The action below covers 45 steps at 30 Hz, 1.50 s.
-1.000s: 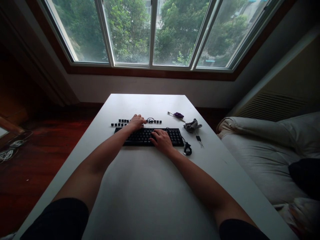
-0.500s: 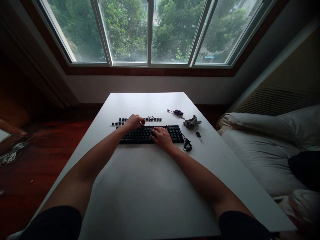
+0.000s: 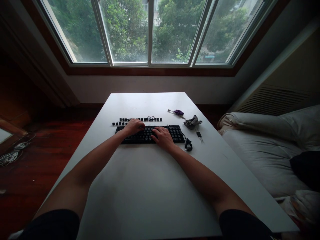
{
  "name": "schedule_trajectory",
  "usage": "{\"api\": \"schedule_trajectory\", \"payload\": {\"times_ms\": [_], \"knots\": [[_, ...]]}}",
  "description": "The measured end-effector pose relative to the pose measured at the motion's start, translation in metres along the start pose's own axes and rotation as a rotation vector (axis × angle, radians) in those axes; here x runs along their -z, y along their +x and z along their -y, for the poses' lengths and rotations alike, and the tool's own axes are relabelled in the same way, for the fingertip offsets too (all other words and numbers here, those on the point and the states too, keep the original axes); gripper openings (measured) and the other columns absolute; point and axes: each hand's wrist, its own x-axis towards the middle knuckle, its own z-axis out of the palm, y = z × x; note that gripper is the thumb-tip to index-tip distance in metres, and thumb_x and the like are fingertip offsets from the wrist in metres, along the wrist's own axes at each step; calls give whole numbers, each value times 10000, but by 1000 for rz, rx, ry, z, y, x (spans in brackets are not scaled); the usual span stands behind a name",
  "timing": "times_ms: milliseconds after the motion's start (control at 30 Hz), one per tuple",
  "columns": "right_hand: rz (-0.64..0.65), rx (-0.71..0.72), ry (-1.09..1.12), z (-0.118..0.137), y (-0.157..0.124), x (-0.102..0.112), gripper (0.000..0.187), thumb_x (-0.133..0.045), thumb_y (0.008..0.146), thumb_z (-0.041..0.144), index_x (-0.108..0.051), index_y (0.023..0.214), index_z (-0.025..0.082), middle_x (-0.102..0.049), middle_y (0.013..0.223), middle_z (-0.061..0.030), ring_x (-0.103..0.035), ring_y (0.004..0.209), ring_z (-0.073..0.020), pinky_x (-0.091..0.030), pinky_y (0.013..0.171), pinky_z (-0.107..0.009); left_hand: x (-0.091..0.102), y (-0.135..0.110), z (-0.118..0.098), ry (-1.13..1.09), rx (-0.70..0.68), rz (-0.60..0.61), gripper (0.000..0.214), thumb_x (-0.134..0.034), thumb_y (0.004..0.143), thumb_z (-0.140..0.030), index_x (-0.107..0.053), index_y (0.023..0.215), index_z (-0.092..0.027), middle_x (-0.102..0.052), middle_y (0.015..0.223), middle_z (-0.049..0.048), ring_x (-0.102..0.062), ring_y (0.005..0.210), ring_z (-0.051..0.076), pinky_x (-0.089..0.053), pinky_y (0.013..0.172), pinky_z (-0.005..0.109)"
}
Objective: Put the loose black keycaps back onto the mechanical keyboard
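A black keyboard (image 3: 177,135) lies across the white table. Over its upper left part is my left hand (image 3: 134,126), fingers curled and drawn together at the tips; anything between them is too small to make out. My right hand (image 3: 163,137) rests on the middle-right of the keyboard, fingers apart and partly stretched over the keys. Behind the keyboard, several loose black keycaps (image 3: 157,119) stand in two rows, some hidden by my left hand. The keyboard's bundled cable (image 3: 188,145) sits at its right end.
To the right lie a crumpled grey cloth (image 3: 192,122), a small black tool with wire prongs (image 3: 199,135) and a brush with a purple bundle (image 3: 178,112). The white table (image 3: 150,186) stands before a window, with a pale sofa (image 3: 260,156) on the right.
My left hand has come down and slightly nearer, from by the keycap rows onto the keyboard. My right hand has stayed on the keys.
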Motion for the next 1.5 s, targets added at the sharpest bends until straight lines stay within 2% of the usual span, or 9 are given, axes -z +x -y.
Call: {"api": "schedule_trajectory", "payload": {"times_ms": [267, 433, 533, 667, 767, 900, 1267, 1400, 1500], "knots": [[-41, 24, 7, -1, 1, -3, 365, -574, 987, 420, -668, 1271, 210, -620, 1327, -129, -514, 1249, -315, -378, 1072, -474, -6, -2, -2, -3, -7, -38, 139, -652, 894, -276, -728, 1010, -261, -749, 1015, 27, -649, 999, 251, -427, 910, 386], [-47, 19, 15, -3, 0, -4, 357, -582, 983, 414, -669, 1270, 218, -616, 1329, -129, -512, 1252, -314, -374, 1075, -477, -4, -4, -2, -30, 12, -50, 154, -642, 912, -331, -713, 1024, -253, -739, 1016, 36, -638, 998, 254, -444, 903, 392], [-48, 23, 13, -4, 0, -5, 357, -588, 980, 410, -668, 1268, 215, -618, 1327, -128, -511, 1253, -313, -375, 1073, -476, -1, -13, -2, 15, 5, -96, 252, -603, 943, -418, -716, 1092, -248, -721, 1114, 72, -615, 1079, 280, -436, 957, 435], [-55, 28, 12, -4, 0, -6, 357, -592, 978, 409, -668, 1265, 210, -620, 1324, -130, -514, 1249, -316, -378, 1069, -477, 1, -31, -7, 72, -88, -104, 472, -576, 947, -528, -653, 1311, -237, -655, 1326, 100, -528, 1272, 312, -386, 1075, 486], [-56, 26, 11, -4, 0, -6, 356, -595, 977, 404, -669, 1264, 207, -621, 1322, -132, -515, 1245, -318, -378, 1068, -479, 1, -42, -13, 116, -160, -69, 656, -584, 915, -606, -566, 1435, -208, -560, 1471, 114, -407, 1416, 334, -297, 1177, 514], [-53, 21, 13, -3, 0, -6, 352, -593, 977, 393, -669, 1266, 206, -619, 1324, -135, -511, 1251, -317, -377, 1067, -478, -1, -48, -19, 173, -176, -36, 761, -574, 888, -665, -528, 1477, -184, -497, 1536, 111, -311, 1488, 342, -155, 1255, 538], [-35, 12, 16, -2, 0, -6, 363, -583, 978, 397, -660, 1283, 215, -619, 1335, -136, -511, 1260, -320, -367, 1079, -490, 6, -47, -31, 266, -184, -20, 740, -553, 890, -665, -571, 1444, -174, -536, 1505, 94, -299, 1494, 357, -59, 1275, 543], [-34, 15, 4, -2, 0, -6, 366, -575, 983, 400, -659, 1284, 210, -619, 1336, -134, -514, 1258, -312, -367, 1081, -478, 4, -48, -29, 262, -196, -25, 754, -554, 886, -676, -564, 1444, -169, -535, 1504, 105, -319, 1483, 351, -83, 1270, 544], [-43, 21, -5, -2, -1, -6, 368, -572, 986, 406, -660, 1280, 204, -619, 1336, -131, -515, 1257, -307, -370, 1081, -467, 3, -45, -21, 240, -129, -98, 674, -540, 927, -606, -547, 1455, -188, -543, 1494, 105, -379, 1444, 326, -162, 1249, 540]]}}
